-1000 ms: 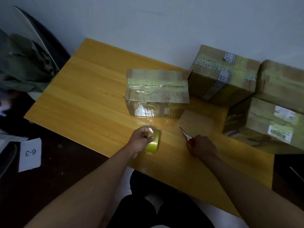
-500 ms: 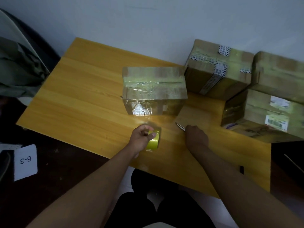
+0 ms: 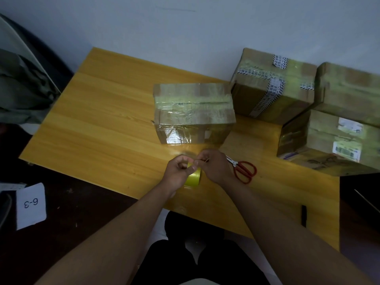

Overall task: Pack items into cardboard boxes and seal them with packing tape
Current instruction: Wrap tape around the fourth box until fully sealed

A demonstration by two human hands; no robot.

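Observation:
A cardboard box point(image 3: 194, 112), heavily wrapped in clear tape, stands in the middle of the wooden table point(image 3: 98, 124). Just in front of it my left hand point(image 3: 178, 173) grips a roll of yellowish packing tape point(image 3: 194, 178). My right hand point(image 3: 213, 167) has come over to the roll and pinches at the tape's loose end at the top of the roll, fingertips meeting my left thumb. Red-handled scissors point(image 3: 244, 170) lie flat on the table just right of my right hand, untouched.
Three taped boxes crowd the back right: one with printed tape point(image 3: 271, 85), one behind point(image 3: 349, 91) and one with labels point(image 3: 329, 140). A black marker point(image 3: 304, 215) lies near the front right edge. A card marked 6-3 point(image 3: 30, 205) sits left, off the table.
My right hand has let go of the scissors, which now lie on the table, and has moved left onto the tape roll. My left hand has kept hold of the roll.

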